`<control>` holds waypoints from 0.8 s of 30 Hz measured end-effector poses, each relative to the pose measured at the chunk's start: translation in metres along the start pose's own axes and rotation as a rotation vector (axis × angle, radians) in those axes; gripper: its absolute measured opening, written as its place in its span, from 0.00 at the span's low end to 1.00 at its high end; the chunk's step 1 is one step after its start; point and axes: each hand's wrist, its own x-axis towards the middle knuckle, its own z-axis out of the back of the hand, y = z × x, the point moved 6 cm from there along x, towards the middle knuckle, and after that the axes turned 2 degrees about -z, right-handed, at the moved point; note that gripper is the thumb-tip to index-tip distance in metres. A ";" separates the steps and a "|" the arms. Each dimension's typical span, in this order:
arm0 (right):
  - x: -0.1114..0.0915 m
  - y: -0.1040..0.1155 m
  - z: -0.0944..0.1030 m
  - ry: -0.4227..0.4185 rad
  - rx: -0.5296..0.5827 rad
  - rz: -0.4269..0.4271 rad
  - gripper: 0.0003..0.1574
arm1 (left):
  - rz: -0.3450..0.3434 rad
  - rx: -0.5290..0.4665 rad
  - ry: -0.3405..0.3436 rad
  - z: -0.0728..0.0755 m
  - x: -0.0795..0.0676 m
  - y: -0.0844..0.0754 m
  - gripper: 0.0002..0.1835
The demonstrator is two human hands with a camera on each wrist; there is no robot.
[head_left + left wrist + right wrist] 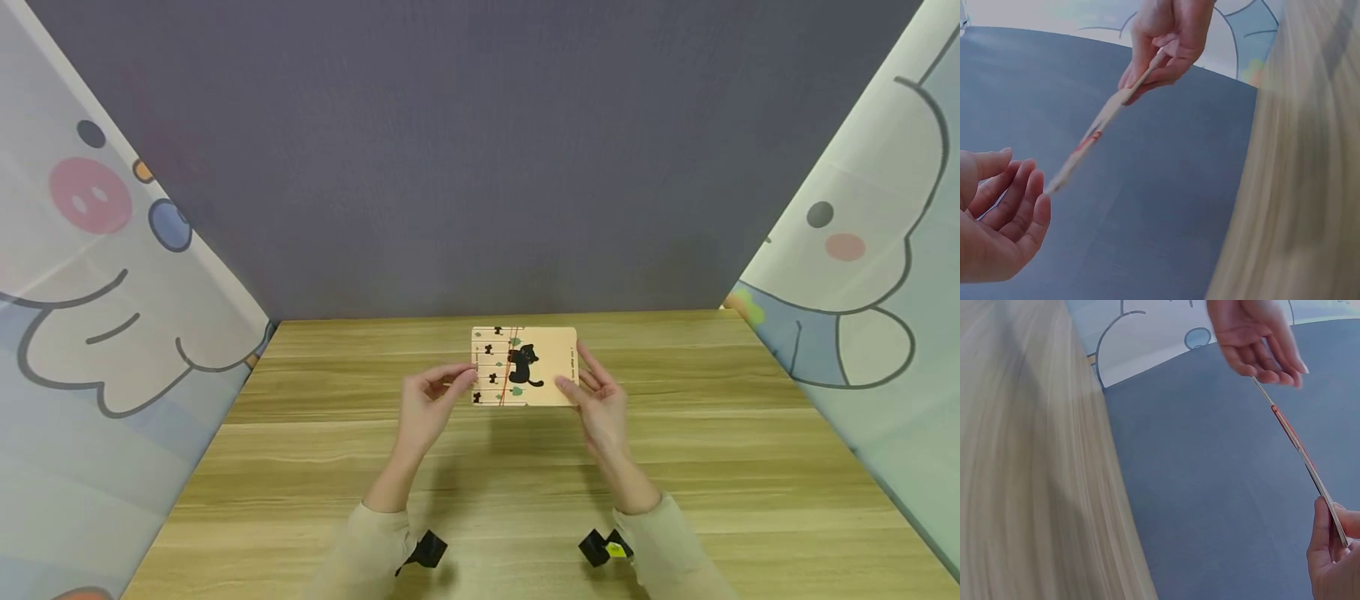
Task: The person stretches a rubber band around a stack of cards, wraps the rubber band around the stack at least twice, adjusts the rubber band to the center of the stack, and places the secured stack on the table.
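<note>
A thin cream notebook (555, 350) with a black cat drawing is held up above the wooden table. A red cord or elastic band (507, 367) crosses its cover near the left part. My right hand (604, 410) pinches the notebook's right end, thumb on the cover and fingers behind. At the opposite end, my left hand (426, 410) has its fingers loosely bent, with the thumb apart from them in the left wrist view. Its fingertips are at the notebook's edge; whether they touch it, I cannot tell. Edge-on, the notebook (1297, 447) looks slim in the right wrist view.
The wooden table (315, 467) runs back to a dark grey upright panel (480, 167). Printed cartoon curtains (67, 333) stand at both sides. Black wrist devices (429, 550) show by the sleeves.
</note>
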 end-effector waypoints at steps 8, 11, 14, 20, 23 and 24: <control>0.005 0.007 -0.001 -0.047 0.003 -0.063 0.39 | 0.052 -0.096 -0.012 -0.003 -0.017 0.033 0.08; 0.007 0.008 -0.001 -0.045 0.007 -0.059 0.40 | 0.097 -0.113 -0.016 -0.007 -0.021 0.038 0.07; 0.009 0.009 -0.002 -0.046 0.019 -0.049 0.39 | 0.130 -0.129 -0.022 -0.012 -0.026 0.042 0.08; 0.010 0.008 -0.002 -0.003 0.007 0.006 0.40 | 0.115 -0.179 -0.038 -0.024 -0.034 0.075 0.12; 0.026 -0.019 0.014 0.082 0.102 0.064 0.40 | 0.071 -0.196 -0.049 -0.029 -0.037 0.097 0.11; 0.029 -0.025 0.018 0.096 0.122 0.072 0.40 | 0.063 -0.192 -0.062 -0.029 -0.037 0.111 0.11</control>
